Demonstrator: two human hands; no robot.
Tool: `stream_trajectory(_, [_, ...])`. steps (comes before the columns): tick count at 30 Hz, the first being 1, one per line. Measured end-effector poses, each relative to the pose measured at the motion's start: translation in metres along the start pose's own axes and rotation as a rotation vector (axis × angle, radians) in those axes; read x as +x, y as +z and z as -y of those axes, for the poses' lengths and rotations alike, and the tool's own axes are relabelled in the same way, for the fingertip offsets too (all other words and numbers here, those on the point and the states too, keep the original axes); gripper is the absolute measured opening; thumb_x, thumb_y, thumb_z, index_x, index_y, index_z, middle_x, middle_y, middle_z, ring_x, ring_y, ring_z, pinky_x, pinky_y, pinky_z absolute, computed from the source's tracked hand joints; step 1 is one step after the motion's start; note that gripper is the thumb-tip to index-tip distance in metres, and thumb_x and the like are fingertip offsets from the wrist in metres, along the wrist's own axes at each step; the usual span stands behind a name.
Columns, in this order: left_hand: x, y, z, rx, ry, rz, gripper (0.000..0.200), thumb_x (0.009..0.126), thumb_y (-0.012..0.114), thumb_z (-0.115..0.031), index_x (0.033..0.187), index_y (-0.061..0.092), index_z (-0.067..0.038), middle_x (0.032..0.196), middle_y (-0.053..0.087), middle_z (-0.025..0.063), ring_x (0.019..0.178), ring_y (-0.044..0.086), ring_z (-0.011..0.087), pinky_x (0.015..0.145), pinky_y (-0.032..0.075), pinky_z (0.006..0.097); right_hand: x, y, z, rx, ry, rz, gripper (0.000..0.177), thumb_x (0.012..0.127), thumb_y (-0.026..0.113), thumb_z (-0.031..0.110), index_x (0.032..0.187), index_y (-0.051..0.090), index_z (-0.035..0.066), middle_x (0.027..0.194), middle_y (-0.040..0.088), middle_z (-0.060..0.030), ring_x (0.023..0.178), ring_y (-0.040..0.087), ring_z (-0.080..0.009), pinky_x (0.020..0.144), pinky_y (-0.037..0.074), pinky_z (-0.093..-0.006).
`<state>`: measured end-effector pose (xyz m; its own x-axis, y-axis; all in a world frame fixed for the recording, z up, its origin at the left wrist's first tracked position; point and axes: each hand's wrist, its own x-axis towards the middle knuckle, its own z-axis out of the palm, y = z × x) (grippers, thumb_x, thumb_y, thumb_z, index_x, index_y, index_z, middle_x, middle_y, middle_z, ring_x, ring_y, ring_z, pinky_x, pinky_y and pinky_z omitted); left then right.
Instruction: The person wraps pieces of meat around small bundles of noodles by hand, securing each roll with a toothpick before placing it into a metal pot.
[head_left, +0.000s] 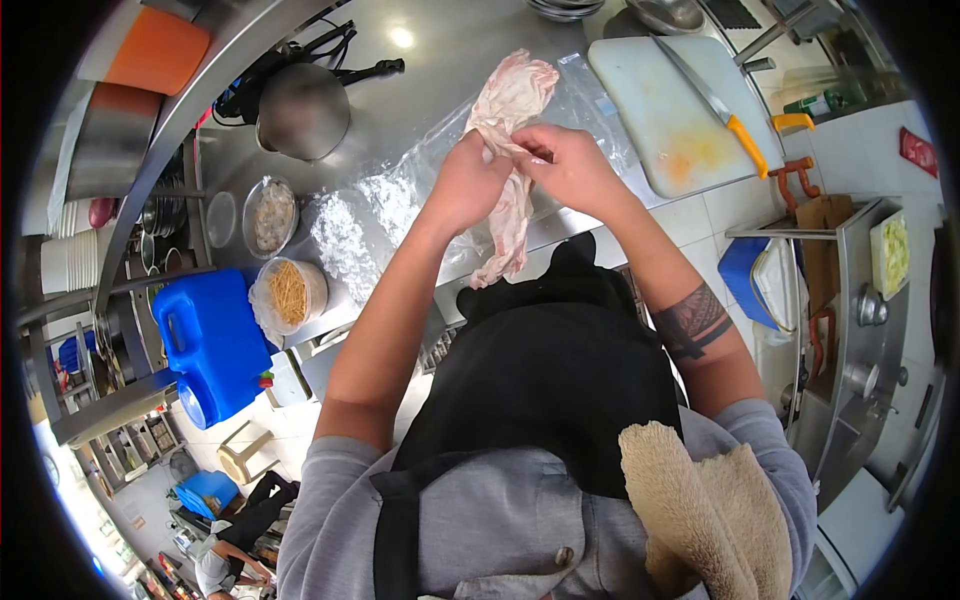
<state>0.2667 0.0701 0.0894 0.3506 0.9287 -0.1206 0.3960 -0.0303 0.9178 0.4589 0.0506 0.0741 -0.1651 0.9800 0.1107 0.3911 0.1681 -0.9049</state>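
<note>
A long, crumpled, pinkish-white piece, thin and sheet-like, hangs between my hands over the steel counter. Its lower end drapes toward the counter's front edge. My left hand has its fingers closed on the middle of the piece from the left. From the right, my right hand pinches it at the same height, the two hands almost touching. Beneath them lies clear plastic sheeting. White powder or flakes cover the plastic to the left.
A white cutting board with a yellow-handled knife is at right. At left are a bowl of pale food, a tub of thin sticks, a metal pot and a blue jug. Another person is at lower left.
</note>
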Motion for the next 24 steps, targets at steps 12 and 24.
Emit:
stream_trajectory(12, [0.007, 0.024, -0.012, -0.061, 0.009, -0.06, 0.035, 0.095, 0.058, -0.011, 0.125, 0.063, 0.006, 0.115, 0.073, 0.0254, 0.109, 0.071, 0.0384, 0.096, 0.053, 0.0443, -0.003, 0.004, -0.01, -0.152, 0.091, -0.155, 0.02, 0.101, 0.06, 0.015, 0.1, 0.061, -0.004, 0.085, 0.067, -0.03, 0.081, 0.065, -0.0502, 0.073, 0.053, -0.0509])
stream_trajectory(24, [0.015, 0.042, 0.017, -0.776, 0.008, -0.227, 0.028, 0.092, 0.056, 0.005, 0.119, 0.063, 0.002, 0.114, 0.071, 0.0111, 0.106, 0.068, 0.0206, 0.096, 0.053, 0.0339, 0.006, -0.068, -0.077, 1.073, 0.619, -0.704, 0.018, 0.112, 0.038, 0.009, 0.121, 0.051, 0.0, 0.117, 0.065, -0.0194, 0.108, 0.071, -0.0373, 0.091, 0.062, -0.05])
